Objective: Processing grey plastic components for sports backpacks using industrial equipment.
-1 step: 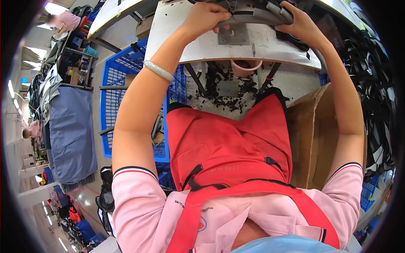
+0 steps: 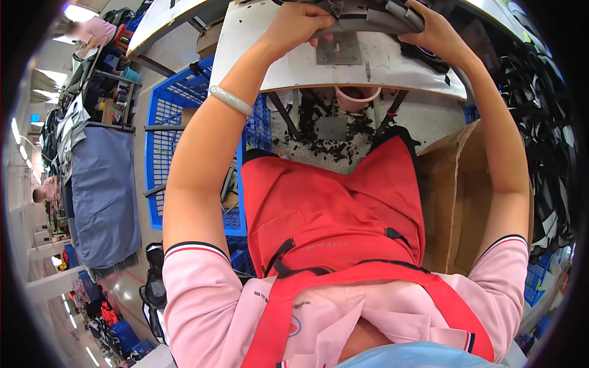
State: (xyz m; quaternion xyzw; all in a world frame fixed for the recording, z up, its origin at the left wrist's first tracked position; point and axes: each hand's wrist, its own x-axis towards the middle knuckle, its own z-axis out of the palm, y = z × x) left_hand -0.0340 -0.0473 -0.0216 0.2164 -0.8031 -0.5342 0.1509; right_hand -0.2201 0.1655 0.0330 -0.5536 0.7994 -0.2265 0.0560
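I see my left hand (image 2: 300, 24) and right hand (image 2: 437, 34) each with fingers clenched on an end of the grey curved strip (image 2: 374, 21), stretched flat over the metal plate (image 2: 339, 49) at the far edge of the white worktop (image 2: 294, 70), seemingly to hold it taut under the needle.

- A blue crate (image 2: 165, 122) is sitting on the floor at the left.
- A cardboard box (image 2: 457, 184) is standing at the right.
- Black scraps (image 2: 319, 138) are lying under the table (image 2: 264, 55).
- A pink cup (image 2: 356, 98) is hanging below its edge.
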